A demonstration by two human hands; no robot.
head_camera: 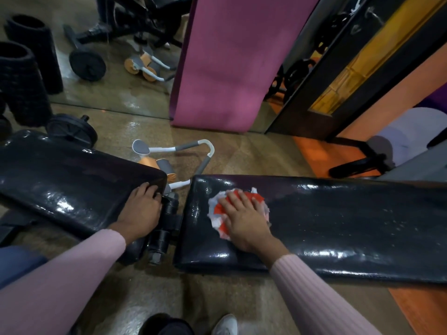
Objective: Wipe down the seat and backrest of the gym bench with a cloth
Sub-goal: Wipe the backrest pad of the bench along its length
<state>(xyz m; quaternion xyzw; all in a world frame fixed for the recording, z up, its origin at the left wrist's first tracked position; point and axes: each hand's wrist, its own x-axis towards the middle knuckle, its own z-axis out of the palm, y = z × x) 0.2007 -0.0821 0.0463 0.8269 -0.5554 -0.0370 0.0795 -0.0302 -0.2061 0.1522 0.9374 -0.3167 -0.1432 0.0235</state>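
Observation:
The gym bench has two glossy black pads. The long pad [338, 226] runs to the right and the shorter pad [60, 180] lies at the left, with a black hinge [167, 223] between them. A red and white cloth [217, 209] lies bunched on the left end of the long pad. My right hand [244, 218] presses flat on the cloth, fingers spread and straight. At the right end of the shorter pad, my left hand [140, 209] rests with its fingers curled over the edge.
An orange and grey ab roller [169, 160] lies on the floor just behind the hinge. A pink mat [225, 68] leans against a mirror wall. Weight plates [70, 130] and black foam rollers [21, 81] sit at the back left. My shoes [225, 325] are below.

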